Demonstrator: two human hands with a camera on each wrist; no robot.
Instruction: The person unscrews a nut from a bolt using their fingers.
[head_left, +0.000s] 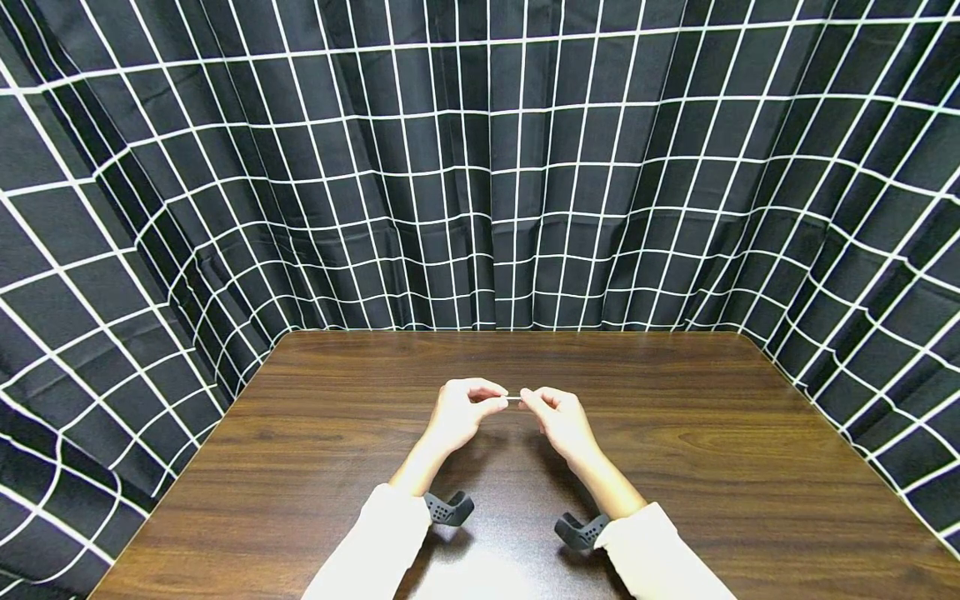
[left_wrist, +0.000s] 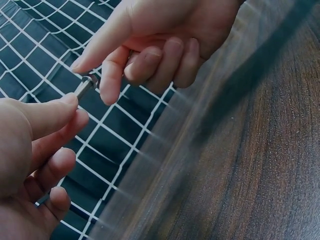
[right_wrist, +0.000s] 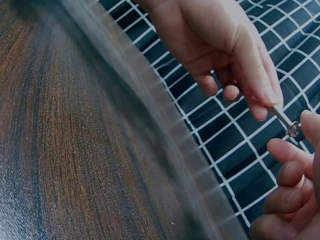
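Note:
A thin metal bolt (left_wrist: 84, 89) is held between my two hands, above the table. My left hand (head_left: 457, 412) pinches its shank between thumb and forefinger, the end inside the grip hidden. On the bolt's other end sits a small shiny hex piece, like a nut (right_wrist: 293, 129). My right hand (head_left: 558, 421) is right at that end, its thumb and forefinger spread to either side of the nut with a gap between the fingertips. The right hand's other fingers (right_wrist: 282, 200) are curled toward the palm.
A brown wood-grain table (head_left: 337, 425) lies under both hands. Behind it and at the sides hangs a black curtain (head_left: 480, 183) with a white grid. Each wrist wears a dark grey strap mount, the left mount (head_left: 450, 508) and right mount (head_left: 581, 531), close above the tabletop.

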